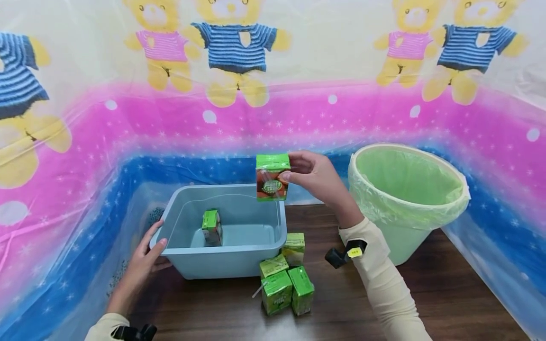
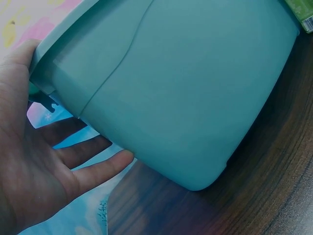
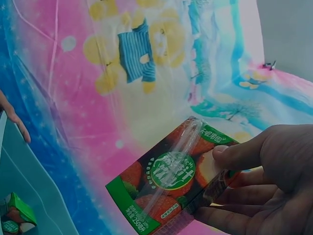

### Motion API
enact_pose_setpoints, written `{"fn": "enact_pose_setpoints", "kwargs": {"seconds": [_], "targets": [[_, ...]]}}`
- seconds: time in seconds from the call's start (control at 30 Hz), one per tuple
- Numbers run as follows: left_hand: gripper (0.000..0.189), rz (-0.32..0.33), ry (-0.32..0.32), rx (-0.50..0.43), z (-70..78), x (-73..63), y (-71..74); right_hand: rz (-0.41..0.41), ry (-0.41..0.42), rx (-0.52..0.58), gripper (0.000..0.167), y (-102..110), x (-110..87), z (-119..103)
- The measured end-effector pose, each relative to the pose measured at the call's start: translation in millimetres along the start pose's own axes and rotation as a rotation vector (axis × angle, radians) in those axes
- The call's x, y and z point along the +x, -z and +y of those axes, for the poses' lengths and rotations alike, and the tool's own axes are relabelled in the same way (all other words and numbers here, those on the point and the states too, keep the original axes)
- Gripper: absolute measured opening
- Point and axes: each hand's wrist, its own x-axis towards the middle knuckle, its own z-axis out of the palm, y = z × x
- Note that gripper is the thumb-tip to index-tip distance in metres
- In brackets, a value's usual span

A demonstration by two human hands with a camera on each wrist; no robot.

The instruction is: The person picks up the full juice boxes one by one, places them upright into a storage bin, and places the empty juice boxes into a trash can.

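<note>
My right hand (image 1: 317, 180) pinches a green-topped juice box (image 1: 272, 182) between thumb and fingers, above the right end of a blue plastic tub (image 1: 213, 263). In the right wrist view that juice box (image 3: 168, 178) shows red fruit, a round green label and a straw in a clear sleeve. My left hand (image 1: 142, 258) holds the tub's left end, thumb at the rim and fingers along the outer wall. Inside the tub stands another juice box (image 1: 211, 228). Several more, such as this juice box (image 1: 277, 293), stand grouped on the table by the tub's front right corner.
A pale green bin (image 1: 405, 222) with a green plastic liner stands to the right on the dark wooden table (image 1: 341, 308). Plastic sheeting (image 1: 307, 113) printed with bears surrounds the table at the back and sides.
</note>
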Motion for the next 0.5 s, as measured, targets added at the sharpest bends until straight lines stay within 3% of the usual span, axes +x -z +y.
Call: {"fn": "enact_pose_setpoints", "kwargs": {"seconds": [0.27,0.5], "targets": [[0.064,0.005,0.012,0.0,1.1,1.3,-0.3,-0.069,-0.065,0.009,0.046,-31.2,28.4,5.7],[0.065,0.023,0.052,-0.002,0.9,2.6,-1.1,-0.117,-0.124,-0.062,0.044,-62.8,54.5,20.4]]}}
